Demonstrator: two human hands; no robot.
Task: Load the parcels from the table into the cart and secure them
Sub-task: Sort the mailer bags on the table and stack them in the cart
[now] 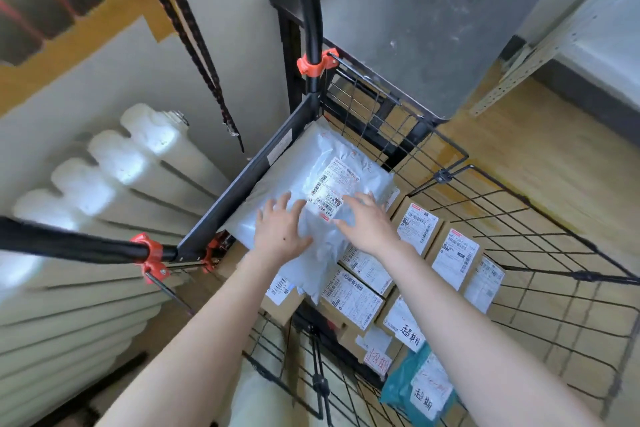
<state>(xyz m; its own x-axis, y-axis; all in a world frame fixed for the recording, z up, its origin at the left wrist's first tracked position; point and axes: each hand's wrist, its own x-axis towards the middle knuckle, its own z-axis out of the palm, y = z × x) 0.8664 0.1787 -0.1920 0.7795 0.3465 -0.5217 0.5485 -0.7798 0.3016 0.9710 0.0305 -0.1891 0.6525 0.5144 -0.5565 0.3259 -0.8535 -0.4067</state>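
Cart: the black wire cart (594, 277) stands below you, and every place here is given from it.
Grey mailer: this large parcel (298, 180) lies on top of the load in the cart's far-left part. Its long edge runs along the cart's solid black frame bar (242, 180).
Your left hand: your left hand (280, 229) lies flat on the mailer's near end, fingers spread and gripping nothing.
Your right hand: your right hand (367, 222) is flat beside the mailer's label, fingers splayed and holding nothing.
Boxes: labelled cardboard boxes (453, 253) sit packed edge to edge in the cart's right and near parts.
Teal mailer: a teal mailer (401, 388) leans in the cart's near-right corner.
Open room: a dark gap (311, 319) shows between the boxes and the cart's near wire wall. The right-hand wire panels stand above the boxes.
Table: the table (415, 28) stands just past the cart's far corner.
Cord: a dark elastic cord (194, 45) hangs left of the far handle post (308, 10).
Radiator: a white radiator (121, 184) runs close along the cart's left side.
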